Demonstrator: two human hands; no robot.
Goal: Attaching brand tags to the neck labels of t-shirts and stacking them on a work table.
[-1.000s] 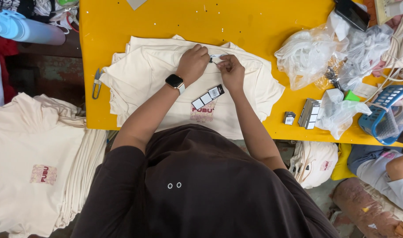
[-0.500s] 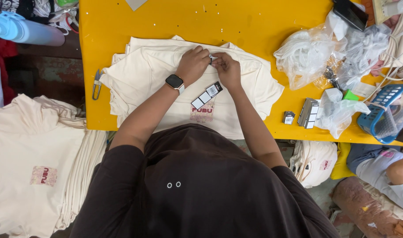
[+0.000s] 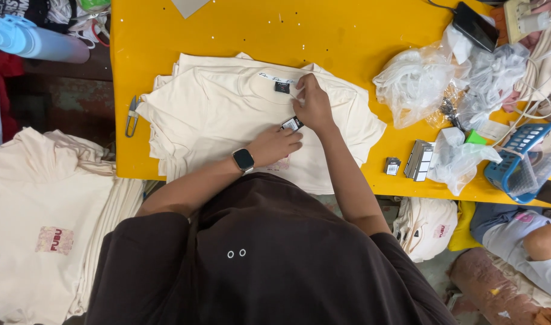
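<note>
A stack of cream T-shirts (image 3: 215,120) lies on the yellow table (image 3: 287,30), and the top shirt has a small black neck label (image 3: 282,87). My left hand (image 3: 275,144), with a black smartwatch on the wrist, rests on the shirt's chest and pinches a small bundle of black-and-white hang tags (image 3: 292,124). My right hand (image 3: 313,107) sits just right of the neck label. Its fingers are closed on a thin white string (image 3: 299,91) at the collar. My right palm partly hides the tags.
Metal thread snips (image 3: 131,114) lie at the table's left edge. At the right are clear plastic bags (image 3: 417,78), a stack of tags (image 3: 421,159), a blue basket (image 3: 522,162) and a phone (image 3: 475,27). More cream shirts (image 3: 40,222) are piled at lower left. Another person (image 3: 543,241) sits at lower right.
My left hand has drawn back from the collar to the hang tags on the shirt's chest. My right hand has stayed by the collar, shifting slightly.
</note>
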